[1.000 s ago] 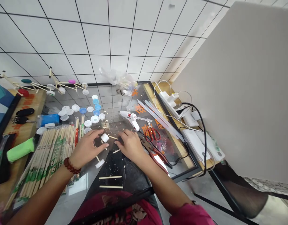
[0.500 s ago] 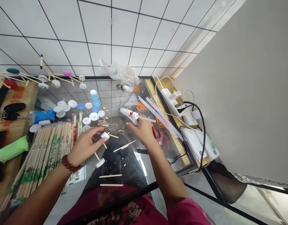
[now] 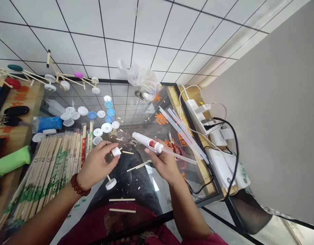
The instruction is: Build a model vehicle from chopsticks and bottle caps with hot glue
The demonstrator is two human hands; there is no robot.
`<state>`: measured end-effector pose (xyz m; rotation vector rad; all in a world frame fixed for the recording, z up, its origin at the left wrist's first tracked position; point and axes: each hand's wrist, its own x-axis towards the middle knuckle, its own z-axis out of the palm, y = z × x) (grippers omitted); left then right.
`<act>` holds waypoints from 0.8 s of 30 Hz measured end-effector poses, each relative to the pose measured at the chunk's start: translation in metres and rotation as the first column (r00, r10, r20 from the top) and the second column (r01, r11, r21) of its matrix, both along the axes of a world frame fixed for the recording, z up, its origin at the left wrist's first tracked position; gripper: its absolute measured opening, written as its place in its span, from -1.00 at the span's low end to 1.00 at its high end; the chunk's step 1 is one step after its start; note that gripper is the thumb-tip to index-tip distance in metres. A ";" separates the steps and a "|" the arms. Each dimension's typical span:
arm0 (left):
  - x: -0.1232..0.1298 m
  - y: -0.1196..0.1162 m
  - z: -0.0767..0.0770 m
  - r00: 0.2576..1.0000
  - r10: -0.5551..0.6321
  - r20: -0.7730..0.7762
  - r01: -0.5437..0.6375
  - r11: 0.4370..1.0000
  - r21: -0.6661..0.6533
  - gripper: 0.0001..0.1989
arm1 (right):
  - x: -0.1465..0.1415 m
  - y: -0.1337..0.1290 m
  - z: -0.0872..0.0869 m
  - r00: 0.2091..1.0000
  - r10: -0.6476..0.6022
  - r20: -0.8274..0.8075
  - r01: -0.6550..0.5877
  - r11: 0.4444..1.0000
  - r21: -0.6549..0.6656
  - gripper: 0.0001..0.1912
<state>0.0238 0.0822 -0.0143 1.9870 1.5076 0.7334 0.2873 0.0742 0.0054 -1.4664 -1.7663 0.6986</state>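
Observation:
My left hand [image 3: 99, 165] pinches a small white block-like piece [image 3: 116, 151] between thumb and fingers. My right hand [image 3: 164, 163] is wrapped round a white glue gun [image 3: 146, 142] with a red part; its tip points up and left, and a clear glue stick [image 3: 181, 156] sticks out of its back. Below my left hand, a white cap on a short stick [image 3: 111, 183] rests on the glass tabletop. Short wooden pieces [image 3: 139, 165] lie between my hands, and two more sticks [image 3: 122, 200] lie nearer my body.
Wrapped chopsticks [image 3: 49, 173] fill the left side. White and blue caps [image 3: 106, 127] lie behind them. Stick-and-cap models [image 3: 65, 85] stand at the back left, a plastic bag [image 3: 144, 81] at the back. Glue sticks [image 3: 185, 134], red scissors [image 3: 173, 146] and a corded power strip [image 3: 198, 112] are right.
My right hand has lifted the glue gun off the tabletop and brought it nearer my body. My left hand still holds the white piece, now turned a little. The view has shifted slightly.

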 end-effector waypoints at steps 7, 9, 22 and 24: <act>0.003 0.001 0.001 0.997 0.063 -0.038 -0.062 0.998 0.029 -0.72 | 0.002 -0.007 0.006 0.986 0.136 0.098 -0.135 0.991 -0.016 -0.84; 0.003 0.002 0.002 0.996 0.092 -0.017 -0.091 0.996 0.024 -0.74 | 0.002 -0.008 0.004 0.981 0.148 0.129 -0.148 0.989 -0.013 -0.85; 0.005 0.003 0.005 0.986 0.148 0.077 -0.142 0.986 -0.084 -0.77 | -0.007 -0.009 -0.002 0.957 0.192 0.218 -0.185 0.981 -0.049 -0.87; 0.005 0.003 0.005 0.985 0.154 0.077 -0.146 0.984 -0.097 -0.77 | -0.008 -0.009 -0.003 0.953 0.195 0.234 -0.186 0.981 -0.057 -0.85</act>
